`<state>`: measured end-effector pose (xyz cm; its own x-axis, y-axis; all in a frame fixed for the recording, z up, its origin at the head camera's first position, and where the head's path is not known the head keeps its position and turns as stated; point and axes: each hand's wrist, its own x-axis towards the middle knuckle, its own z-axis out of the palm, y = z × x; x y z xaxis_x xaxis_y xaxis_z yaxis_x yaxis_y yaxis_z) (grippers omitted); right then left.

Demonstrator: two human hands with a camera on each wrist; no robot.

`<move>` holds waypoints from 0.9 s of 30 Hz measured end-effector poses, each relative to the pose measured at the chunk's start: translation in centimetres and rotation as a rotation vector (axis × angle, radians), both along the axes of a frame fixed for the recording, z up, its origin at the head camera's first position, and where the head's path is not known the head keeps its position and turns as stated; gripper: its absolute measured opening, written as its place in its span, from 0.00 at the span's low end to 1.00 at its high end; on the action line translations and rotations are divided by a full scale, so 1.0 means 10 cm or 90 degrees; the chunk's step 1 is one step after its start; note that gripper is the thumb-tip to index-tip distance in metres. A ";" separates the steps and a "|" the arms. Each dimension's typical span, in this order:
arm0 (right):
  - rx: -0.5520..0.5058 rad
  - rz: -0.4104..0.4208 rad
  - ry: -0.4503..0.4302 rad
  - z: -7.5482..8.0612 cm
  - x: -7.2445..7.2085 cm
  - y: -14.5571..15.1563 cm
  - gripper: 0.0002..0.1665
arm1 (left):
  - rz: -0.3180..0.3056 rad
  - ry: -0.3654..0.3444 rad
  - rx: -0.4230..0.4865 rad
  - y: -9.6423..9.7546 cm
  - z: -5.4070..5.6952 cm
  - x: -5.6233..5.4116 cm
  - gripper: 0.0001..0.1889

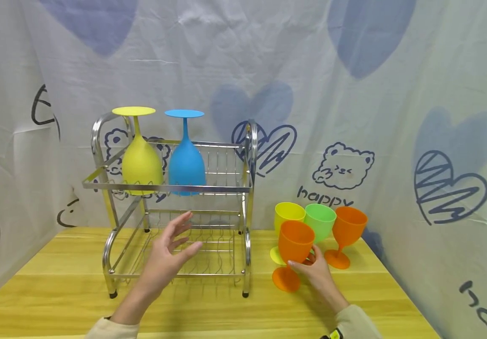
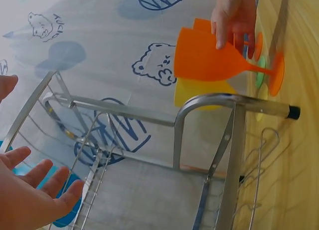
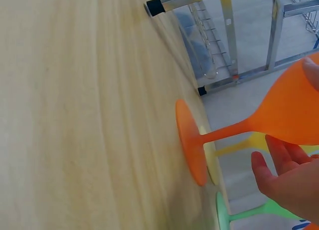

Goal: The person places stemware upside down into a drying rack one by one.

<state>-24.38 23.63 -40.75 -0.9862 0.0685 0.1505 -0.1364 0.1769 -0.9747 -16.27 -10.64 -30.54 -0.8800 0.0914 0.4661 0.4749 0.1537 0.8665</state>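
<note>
My right hand grips an upright orange goblet around the lower bowl, thumb on one side and fingers on the other. Whether its foot touches the table I cannot tell. Behind it stand a yellow goblet, a green goblet and a second orange goblet, all upright. My left hand is raised in front of a two-tier metal rack, fingers spread and holding nothing. On the rack's upper tier, a yellow goblet and a blue goblet stand upside down.
The rack's lower wire tier sits low over the wooden table. A white cloth printed with hearts and bears hangs behind and at both sides. The upright goblets stand close together right of the rack.
</note>
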 end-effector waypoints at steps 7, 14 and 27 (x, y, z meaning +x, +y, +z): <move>0.003 0.002 0.014 -0.02 0.00 0.01 0.47 | -0.014 -0.004 0.006 0.11 -0.01 -0.01 0.36; 0.037 -0.008 0.031 0.05 0.04 0.01 0.43 | -0.020 -0.019 -0.023 0.20 -0.02 0.01 0.38; 0.150 0.017 0.094 0.33 0.25 -0.03 0.49 | -0.056 -0.028 -0.104 0.47 -0.16 -0.04 0.45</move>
